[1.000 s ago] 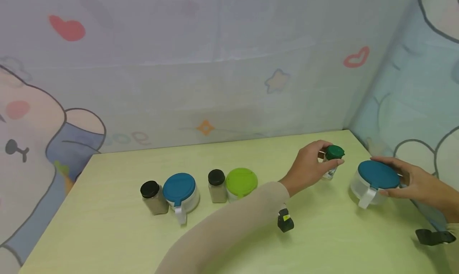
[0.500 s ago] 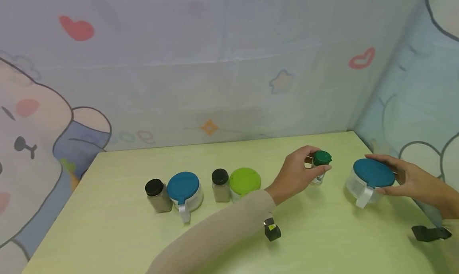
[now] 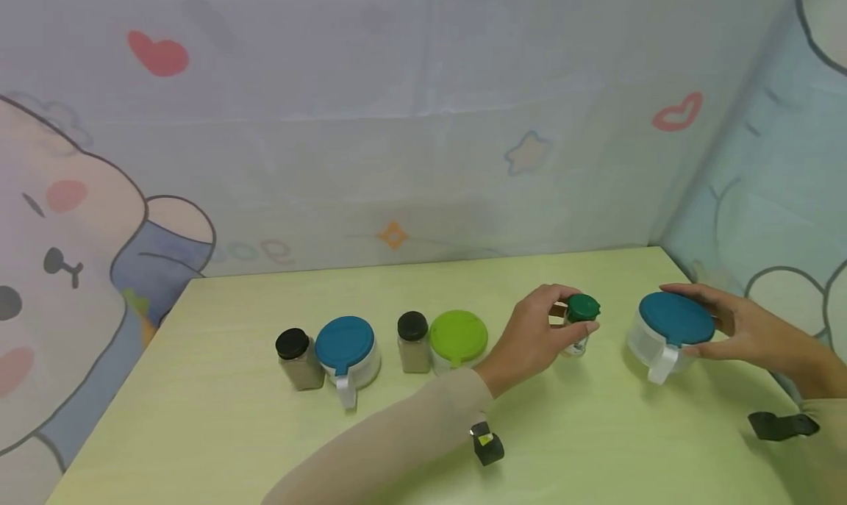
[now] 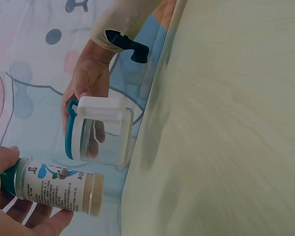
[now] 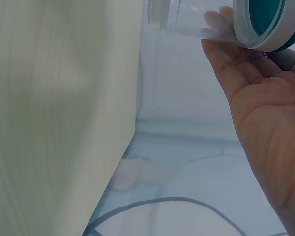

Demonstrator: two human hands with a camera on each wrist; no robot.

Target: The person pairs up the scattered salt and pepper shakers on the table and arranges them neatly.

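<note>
My left hand [image 3: 529, 332] grips a small spice bottle [image 3: 581, 308] with a green cap, between thumb and fingers. In the left wrist view the bottle [image 4: 54, 187] shows a printed label and pale contents at its base. To the right, my right hand [image 3: 748, 327] holds a clear jar [image 3: 676, 320] with a blue lid and white side handle, fingers round its right side. The left wrist view shows that jar's handle [image 4: 101, 108] and clear walls beyond the bottle. In the right wrist view my right palm [image 5: 265, 103] lies against the jar's side, near the lid.
On the table [image 3: 198, 431], a black-capped bottle [image 3: 301, 362] stands beside another blue-lidded jar [image 3: 347, 343]. Further right are a second black-capped bottle [image 3: 414, 343] and a green-lidded jar [image 3: 458, 336], partly behind my left sleeve. A printed cloth [image 3: 331, 123] hangs behind and at the right.
My left hand has brought the green-capped bottle left and nearer to me. The right hand has shifted left a little with its blue-lidded jar. The view has turned slightly left.
</note>
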